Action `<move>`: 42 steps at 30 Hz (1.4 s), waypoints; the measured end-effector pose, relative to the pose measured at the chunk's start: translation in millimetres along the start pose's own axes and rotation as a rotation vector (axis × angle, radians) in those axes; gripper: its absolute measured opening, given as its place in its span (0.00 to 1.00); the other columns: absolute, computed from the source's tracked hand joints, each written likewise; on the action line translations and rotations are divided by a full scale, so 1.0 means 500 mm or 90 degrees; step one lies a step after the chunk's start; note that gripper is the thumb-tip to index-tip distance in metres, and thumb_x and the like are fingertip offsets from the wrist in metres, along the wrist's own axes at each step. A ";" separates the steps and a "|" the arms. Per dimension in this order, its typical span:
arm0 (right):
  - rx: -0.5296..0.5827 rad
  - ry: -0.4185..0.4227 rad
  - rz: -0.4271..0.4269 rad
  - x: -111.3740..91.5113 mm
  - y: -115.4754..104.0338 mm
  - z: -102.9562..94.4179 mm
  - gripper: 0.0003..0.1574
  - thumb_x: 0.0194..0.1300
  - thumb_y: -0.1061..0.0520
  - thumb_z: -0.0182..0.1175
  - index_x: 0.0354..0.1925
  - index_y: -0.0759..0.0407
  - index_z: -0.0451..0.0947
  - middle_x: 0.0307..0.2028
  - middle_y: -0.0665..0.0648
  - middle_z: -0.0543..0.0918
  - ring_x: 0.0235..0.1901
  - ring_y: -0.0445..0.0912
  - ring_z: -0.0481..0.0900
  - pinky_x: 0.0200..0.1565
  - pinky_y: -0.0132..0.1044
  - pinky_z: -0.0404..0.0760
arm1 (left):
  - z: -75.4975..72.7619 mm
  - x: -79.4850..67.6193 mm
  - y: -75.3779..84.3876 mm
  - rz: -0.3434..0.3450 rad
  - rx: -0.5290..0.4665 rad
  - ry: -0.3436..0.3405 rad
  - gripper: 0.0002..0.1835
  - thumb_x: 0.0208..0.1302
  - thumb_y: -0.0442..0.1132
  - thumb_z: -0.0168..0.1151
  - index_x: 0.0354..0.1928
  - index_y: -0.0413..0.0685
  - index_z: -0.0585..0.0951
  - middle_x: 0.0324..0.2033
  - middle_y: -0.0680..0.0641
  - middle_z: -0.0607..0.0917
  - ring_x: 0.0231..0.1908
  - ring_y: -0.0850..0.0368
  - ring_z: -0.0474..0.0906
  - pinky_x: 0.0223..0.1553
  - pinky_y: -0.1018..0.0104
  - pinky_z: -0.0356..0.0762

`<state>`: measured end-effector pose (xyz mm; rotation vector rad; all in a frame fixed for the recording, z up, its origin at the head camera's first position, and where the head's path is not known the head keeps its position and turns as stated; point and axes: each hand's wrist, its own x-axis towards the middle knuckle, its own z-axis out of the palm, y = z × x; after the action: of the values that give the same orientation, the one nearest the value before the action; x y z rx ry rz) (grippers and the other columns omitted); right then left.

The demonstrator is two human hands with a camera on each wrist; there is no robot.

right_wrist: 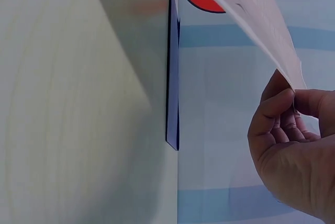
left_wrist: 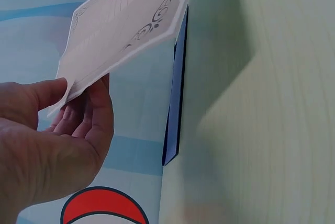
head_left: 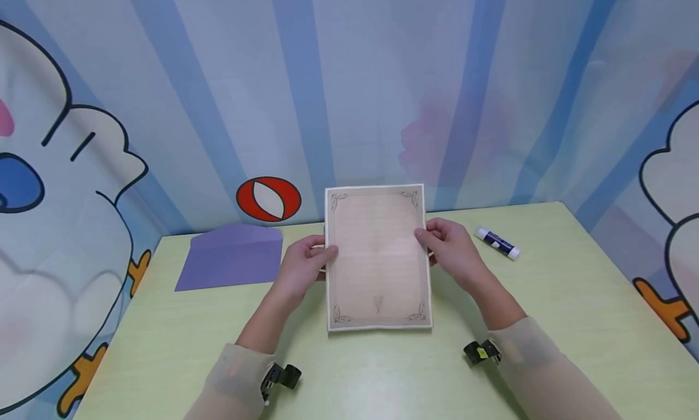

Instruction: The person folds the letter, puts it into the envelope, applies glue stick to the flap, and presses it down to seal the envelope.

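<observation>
Both hands hold up a sheet of letter paper [head_left: 378,259], pale pinkish with a white border and dark corner ornaments. My left hand [head_left: 303,265] pinches its left edge, thumb on the front and fingers behind. On the opposite edge, my right hand [head_left: 450,250] pinches it the same way, a little higher. The wrist views show the paper [left_wrist: 125,30] raised over the table and slightly bent. Behind it, by the table's back edge, lies a flat dark-blue object [left_wrist: 176,93], which the paper hides almost wholly in the head view.
A purple envelope [head_left: 232,259] with its flap up lies at the back left of the table [head_left: 568,323]. A glue stick [head_left: 497,243] lies on its side to the right. A cartoon-printed cloth [head_left: 371,74] hangs behind the table.
</observation>
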<state>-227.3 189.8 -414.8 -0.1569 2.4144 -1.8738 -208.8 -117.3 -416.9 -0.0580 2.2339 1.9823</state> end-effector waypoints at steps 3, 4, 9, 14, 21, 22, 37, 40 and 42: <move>0.011 0.006 0.002 0.001 -0.002 -0.002 0.19 0.82 0.51 0.58 0.53 0.69 0.77 0.37 0.60 0.87 0.33 0.48 0.84 0.33 0.38 0.85 | 0.002 -0.007 0.002 0.005 0.006 0.002 0.16 0.78 0.40 0.64 0.60 0.40 0.82 0.46 0.41 0.91 0.41 0.49 0.89 0.41 0.59 0.88; 0.016 0.007 0.004 0.002 -0.003 -0.001 0.19 0.82 0.52 0.58 0.53 0.69 0.77 0.37 0.60 0.87 0.32 0.47 0.84 0.33 0.38 0.85 | 0.003 -0.008 0.002 0.005 0.006 0.003 0.15 0.78 0.40 0.63 0.59 0.39 0.82 0.45 0.41 0.91 0.41 0.49 0.89 0.41 0.59 0.88; 0.037 0.004 0.013 0.000 -0.001 0.003 0.20 0.82 0.52 0.58 0.57 0.68 0.77 0.40 0.60 0.88 0.34 0.48 0.85 0.35 0.40 0.87 | 0.006 -0.009 0.001 -0.004 -0.011 0.026 0.12 0.79 0.41 0.63 0.55 0.40 0.82 0.41 0.42 0.92 0.38 0.51 0.88 0.40 0.60 0.87; 0.030 -0.006 0.007 -0.004 0.003 0.005 0.24 0.81 0.51 0.60 0.64 0.66 0.74 0.43 0.61 0.89 0.38 0.51 0.86 0.36 0.41 0.87 | 0.005 -0.008 0.001 0.001 -0.038 0.050 0.12 0.80 0.41 0.62 0.54 0.39 0.81 0.41 0.41 0.91 0.37 0.51 0.88 0.42 0.58 0.87; -0.011 -0.026 -0.112 -0.015 0.008 0.008 0.47 0.77 0.59 0.64 0.84 0.48 0.52 0.44 0.64 0.88 0.40 0.53 0.88 0.40 0.40 0.87 | 0.005 -0.004 0.008 0.015 -0.060 0.071 0.11 0.79 0.40 0.61 0.52 0.39 0.81 0.40 0.41 0.91 0.34 0.52 0.88 0.37 0.61 0.86; -0.015 -0.031 -0.132 -0.016 0.008 0.009 0.49 0.77 0.61 0.64 0.85 0.46 0.52 0.44 0.65 0.88 0.40 0.53 0.88 0.40 0.39 0.87 | 0.005 -0.003 0.009 0.015 -0.061 0.071 0.11 0.79 0.40 0.61 0.52 0.39 0.81 0.40 0.41 0.91 0.34 0.52 0.87 0.37 0.62 0.86; -0.073 -0.008 -0.169 -0.021 0.002 0.015 0.24 0.75 0.62 0.66 0.67 0.57 0.81 0.38 0.62 0.80 0.32 0.47 0.75 0.32 0.31 0.78 | 0.001 -0.004 0.013 0.079 -0.025 0.058 0.29 0.79 0.39 0.63 0.76 0.50 0.69 0.45 0.41 0.91 0.40 0.48 0.90 0.42 0.57 0.89; -0.073 0.002 -0.168 -0.021 0.000 0.014 0.25 0.76 0.60 0.66 0.68 0.56 0.80 0.43 0.62 0.82 0.34 0.47 0.76 0.34 0.31 0.78 | -0.007 -0.002 0.015 0.121 -0.007 0.048 0.41 0.77 0.36 0.65 0.84 0.60 0.58 0.45 0.41 0.92 0.40 0.47 0.91 0.41 0.57 0.89; -0.069 0.006 -0.166 -0.022 -0.002 0.012 0.25 0.76 0.60 0.66 0.68 0.57 0.80 0.50 0.61 0.84 0.37 0.48 0.77 0.36 0.30 0.79 | -0.012 -0.002 0.016 0.151 0.011 0.040 0.45 0.75 0.34 0.66 0.85 0.66 0.56 0.45 0.42 0.92 0.40 0.47 0.91 0.40 0.58 0.89</move>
<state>-215.6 185.2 -415.5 -0.4931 2.6121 -1.8405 -209.3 -122.5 -408.2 0.1566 2.3945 2.1030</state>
